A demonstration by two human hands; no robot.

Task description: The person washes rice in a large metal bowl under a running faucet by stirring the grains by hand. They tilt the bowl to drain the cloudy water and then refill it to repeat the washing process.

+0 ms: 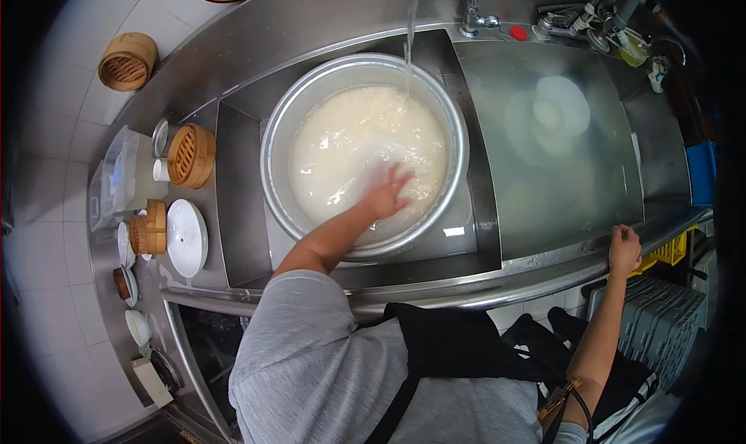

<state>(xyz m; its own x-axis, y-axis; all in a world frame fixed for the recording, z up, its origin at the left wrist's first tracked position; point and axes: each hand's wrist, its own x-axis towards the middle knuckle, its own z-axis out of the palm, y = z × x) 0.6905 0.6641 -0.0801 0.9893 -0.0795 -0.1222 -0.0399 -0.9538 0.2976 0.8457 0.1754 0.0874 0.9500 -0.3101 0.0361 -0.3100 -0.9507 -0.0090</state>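
A large round metal pot point(272, 164) stands in the left sink basin, filled with cloudy white water and what looks like rice point(381, 106). My left hand point(386, 191) reaches into the pot with its fingers spread, partly under the milky surface; no object shows in it. Water point(409, 44) runs in a stream into the far right side of the pot. At the right, my right hand point(624, 250) is curled over the front rim of the sink point(559, 251).
The right basin holds cloudy water with a round white submerged thing point(548, 114). A tap point(470, 17) and a red cap point(517, 33) are at the back. Bamboo steamers point(191, 156), white plates point(187, 238) and a clear plastic box point(124, 172) are at left. Grey crates point(657, 312) stand at lower right.
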